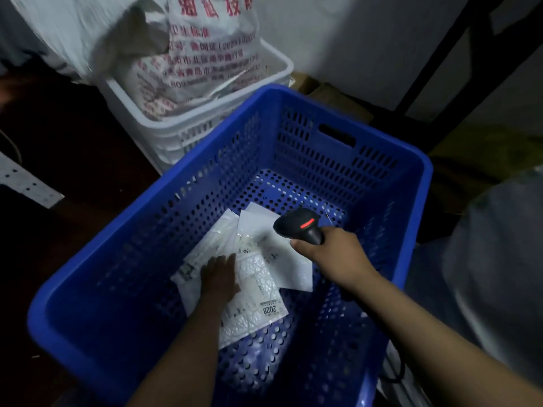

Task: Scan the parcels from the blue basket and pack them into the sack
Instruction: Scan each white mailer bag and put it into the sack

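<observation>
Floor around the baskets reads dark on my feed, almost black at the left, and a pale grey wall (338, 33) closes off the back of the room. A dark metal frame (446, 63) leans across the right side, with brown cardboard boxes (338, 98) low against the wall behind the basket.

The big blue perforated plastic basket (411, 174) fills the middle of my view. Behind it, touching its far left corner, stands a white slatted plastic crate (188, 127), and the white woven sack (205, 57) sits upright in that crate with its mouth slumped open to the left.

The parcels lie on the blue basket's floor: a white bubble mailer (261, 277) on top, a flat white poly envelope (282, 233) partly under it on the right, and another thin white bag (211, 239) on the left.

The left hand (220, 274) rests on the mailer, fingers stretched fairly flat and close together, though motion blur softens them. The right hand (335, 251) has its fingers wrapped tight round the grip of a black handheld barcode scanner (299, 224), which is tipped down over the envelope with a red bar lit on its head.

The mailer's label shows "2028", upside down to me. The sack carries red Chinese print, including "卫生标准" and a bracketed "2023"; the rest is too blurred.
</observation>
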